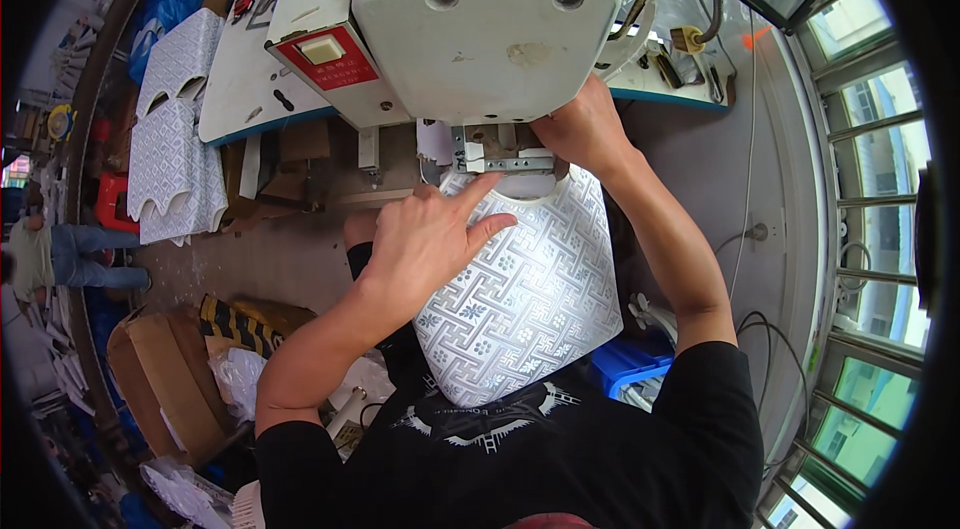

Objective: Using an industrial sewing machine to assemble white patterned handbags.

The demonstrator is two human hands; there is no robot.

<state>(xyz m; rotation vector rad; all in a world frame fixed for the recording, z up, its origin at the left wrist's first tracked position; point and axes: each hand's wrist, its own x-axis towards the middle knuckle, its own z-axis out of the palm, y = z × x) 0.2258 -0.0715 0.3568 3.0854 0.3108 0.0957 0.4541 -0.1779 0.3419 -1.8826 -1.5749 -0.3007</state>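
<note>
A white industrial sewing machine head [485, 39] stands in front of me. Under it, at the needle area, lies the curved cut-out edge of a white sheet with a silver-grey geometric pattern [530, 294]. The sheet hangs down over my lap. My left hand [420, 239] rests at the sheet's upper left edge, index finger and thumb stretched apart, the index tip close to the metal guide [515, 165]. My right hand [585, 134] reaches in at the right of the machine, by the sheet's top right corner. Its fingers are mostly hidden there.
Patterned pieces [180, 144] with scalloped cut-outs hang stacked at the left. A control box with a white switch [322, 51] juts beside the machine head. An open cardboard box [165, 389] stands lower left, a blue bin [632, 369] at right. Another person [75, 256] is far left.
</note>
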